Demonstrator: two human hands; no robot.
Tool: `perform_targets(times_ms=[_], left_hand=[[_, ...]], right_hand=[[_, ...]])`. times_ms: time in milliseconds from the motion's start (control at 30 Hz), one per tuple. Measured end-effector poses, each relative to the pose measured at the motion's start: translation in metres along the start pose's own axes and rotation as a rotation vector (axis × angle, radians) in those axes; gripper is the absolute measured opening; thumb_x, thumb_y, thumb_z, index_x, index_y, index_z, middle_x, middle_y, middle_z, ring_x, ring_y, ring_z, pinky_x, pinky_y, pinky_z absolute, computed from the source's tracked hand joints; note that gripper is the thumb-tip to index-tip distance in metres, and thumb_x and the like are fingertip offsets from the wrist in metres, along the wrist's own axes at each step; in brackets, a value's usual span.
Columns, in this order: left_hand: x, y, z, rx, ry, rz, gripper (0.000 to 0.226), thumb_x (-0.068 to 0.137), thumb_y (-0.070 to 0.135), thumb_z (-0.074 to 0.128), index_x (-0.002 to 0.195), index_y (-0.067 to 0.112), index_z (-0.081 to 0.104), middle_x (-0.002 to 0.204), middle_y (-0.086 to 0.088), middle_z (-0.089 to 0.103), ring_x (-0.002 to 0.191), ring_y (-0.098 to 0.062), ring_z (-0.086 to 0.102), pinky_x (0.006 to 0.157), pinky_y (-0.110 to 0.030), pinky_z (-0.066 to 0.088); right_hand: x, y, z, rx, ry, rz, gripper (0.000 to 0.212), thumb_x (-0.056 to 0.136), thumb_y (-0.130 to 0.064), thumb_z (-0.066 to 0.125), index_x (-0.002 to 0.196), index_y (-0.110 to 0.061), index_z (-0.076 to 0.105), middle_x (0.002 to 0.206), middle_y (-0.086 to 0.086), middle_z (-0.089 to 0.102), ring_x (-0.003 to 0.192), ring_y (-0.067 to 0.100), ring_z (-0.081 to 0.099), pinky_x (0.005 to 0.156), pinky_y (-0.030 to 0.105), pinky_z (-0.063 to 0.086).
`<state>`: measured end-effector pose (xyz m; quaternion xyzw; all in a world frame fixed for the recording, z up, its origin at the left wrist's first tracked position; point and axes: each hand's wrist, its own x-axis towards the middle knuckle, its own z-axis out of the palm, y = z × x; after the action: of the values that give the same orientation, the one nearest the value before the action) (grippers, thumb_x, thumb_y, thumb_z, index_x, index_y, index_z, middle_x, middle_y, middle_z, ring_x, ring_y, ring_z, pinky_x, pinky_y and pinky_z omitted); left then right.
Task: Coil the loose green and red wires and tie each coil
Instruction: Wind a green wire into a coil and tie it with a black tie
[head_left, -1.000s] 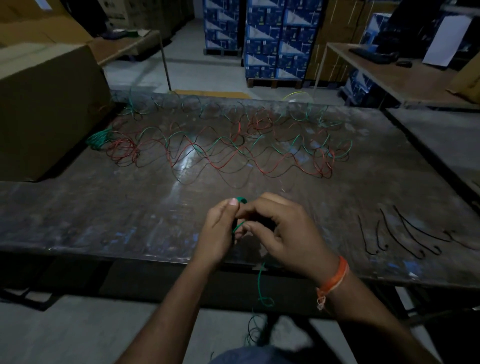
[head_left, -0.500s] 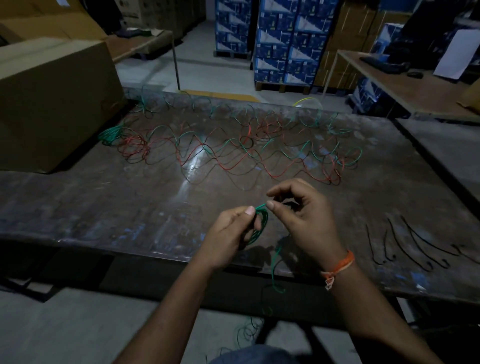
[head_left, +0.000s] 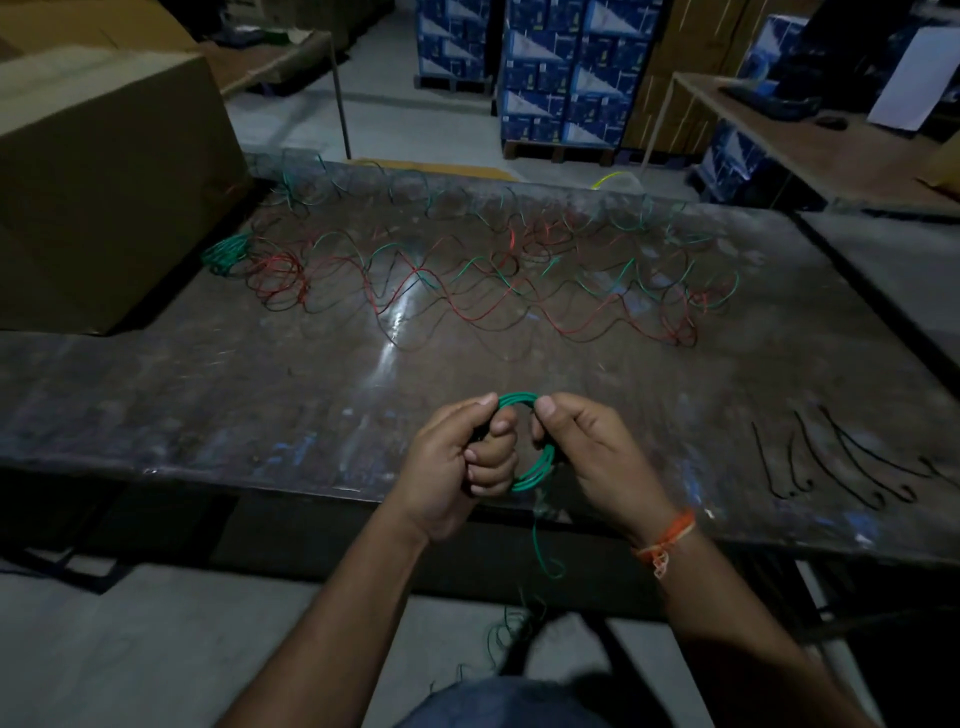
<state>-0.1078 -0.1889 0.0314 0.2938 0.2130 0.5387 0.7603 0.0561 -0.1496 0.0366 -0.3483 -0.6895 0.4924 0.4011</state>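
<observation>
Left hand (head_left: 457, 467) and right hand (head_left: 597, 457), fingers curled, both grip the small green wire coil (head_left: 530, 467) at lower centre frame, above the scuffed metal table (head_left: 260, 405).

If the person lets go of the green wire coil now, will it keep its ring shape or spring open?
The green wire coil would probably loosen, since both the left hand and the right hand pinch it and no tie shows. It looks light and springy, because its free tail hangs in curls.
</observation>
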Motion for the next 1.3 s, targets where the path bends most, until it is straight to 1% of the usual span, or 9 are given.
perform_targets(times_ms=[333, 567, 767, 900, 967, 1067, 1167, 1233, 1300], left_hand=[[-0.022, 0.034, -0.030, -0.038, -0.020, -0.006, 0.028, 0.094, 0.033, 0.044, 0.071, 0.019, 0.050, 0.051, 0.010, 0.016, 0.040, -0.006, 0.008, 0.039, -0.022, 0.007], [-0.027, 0.021, -0.010, 0.066, 0.001, -0.010, 0.030, 0.097, 0.031, 0.040, 0.070, 0.018, 0.045, 0.048, 0.012, 0.022, 0.042, -0.007, 0.006, 0.041, -0.021, 0.005], [-0.043, -0.003, 0.022, 0.103, 0.047, 0.044, 0.029, 0.097, 0.029, 0.041, 0.071, 0.018, 0.044, 0.048, 0.013, 0.027, 0.041, -0.006, 0.008, 0.042, -0.021, 0.005], [-0.053, -0.027, 0.049, 0.103, 0.148, 0.075, 0.026, 0.094, 0.031, 0.044, 0.070, 0.019, 0.042, 0.047, 0.012, 0.025, 0.039, -0.003, 0.011, 0.042, -0.019, 0.005], [-0.062, -0.040, 0.060, 0.092, 0.180, 0.085, 0.025, 0.091, 0.032, 0.044, 0.070, 0.019, 0.042, 0.046, 0.012, 0.025, 0.041, -0.006, 0.006, 0.042, -0.021, 0.003], [-0.079, -0.057, 0.069, 0.075, 0.220, 0.098, 0.026, 0.091, 0.032, 0.044, 0.069, 0.019, 0.043, 0.046, 0.011, 0.025, 0.040, -0.005, 0.008, 0.043, -0.022, 0.002], [-0.097, -0.073, 0.075, 0.082, 0.241, 0.123, 0.027, 0.093, 0.032, 0.044, 0.069, 0.019, 0.044, 0.047, 0.011, 0.026, 0.036, -0.001, 0.018, 0.043, -0.021, 0.003], [-0.106, -0.081, 0.081, 0.090, 0.264, 0.126, 0.027, 0.093, 0.032, 0.044, 0.069, 0.019, 0.044, 0.047, 0.011, 0.026, 0.036, 0.000, 0.018, 0.043, -0.021, 0.003], [-0.113, -0.082, 0.089, 0.100, 0.273, 0.132, 0.025, 0.091, 0.032, 0.044, 0.069, 0.018, 0.043, 0.047, 0.011, 0.025, 0.035, 0.000, 0.019, 0.043, -0.021, 0.003]], right_hand=[[-0.029, 0.034, 0.023, -0.011, -0.022, 0.192, 0.014, 0.099, -0.012, 0.062, 0.087, -0.010, 0.069, 0.077, -0.005, 0.063, 0.077, 0.004, 0.056, 0.074, 0.021, 0.046], [-0.052, 0.063, 0.022, -0.672, -0.070, 0.409, 0.034, 0.091, -0.022, 0.066, 0.062, -0.009, 0.055, 0.057, 0.004, 0.051, 0.059, 0.021, 0.053, 0.058, 0.034, 0.039], [-0.074, 0.068, -0.016, -1.104, -0.397, 0.768, 0.029, 0.093, -0.014, 0.056, 0.110, 0.004, 0.070, 0.119, 0.025, 0.069, 0.111, 0.038, 0.065, 0.086, 0.034, 0.050], [-0.083, 0.062, -0.025, -0.582, -0.211, 0.654, 0.020, 0.099, -0.011, 0.057, 0.085, -0.004, 0.070, 0.089, 0.019, 0.075, 0.090, 0.034, 0.073, 0.073, 0.032, 0.056], [-0.099, 0.046, -0.018, -0.147, -0.444, 0.772, 0.024, 0.103, -0.006, 0.049, 0.086, -0.005, 0.067, 0.083, 0.014, 0.074, 0.074, 0.021, 0.074, 0.056, 0.019, 0.053], [-0.115, 0.040, -0.041, -0.497, -0.857, 0.856, 0.021, 0.097, -0.001, 0.050, 0.098, 0.003, 0.071, 0.100, 0.033, 0.071, 0.079, 0.031, 0.075, 0.057, 0.023, 0.050], [-0.114, 0.052, -0.058, -1.190, -0.476, 0.584, 0.025, 0.094, -0.007, 0.054, 0.110, 0.004, 0.070, 0.113, 0.026, 0.070, 0.109, 0.039, 0.068, 0.082, 0.035, 0.051], [-0.121, 0.049, -0.040, -0.922, -0.177, 0.335, 0.020, 0.095, -0.009, 0.056, 0.098, -0.005, 0.075, 0.098, 0.013, 0.076, 0.097, 0.030, 0.070, 0.081, 0.032, 0.051], [-0.131, 0.041, -0.024, -0.609, -0.409, 0.341, 0.023, 0.097, -0.007, 0.057, 0.084, -0.012, 0.075, 0.074, -0.004, 0.073, 0.071, 0.013, 0.066, 0.067, 0.026, 0.048]])
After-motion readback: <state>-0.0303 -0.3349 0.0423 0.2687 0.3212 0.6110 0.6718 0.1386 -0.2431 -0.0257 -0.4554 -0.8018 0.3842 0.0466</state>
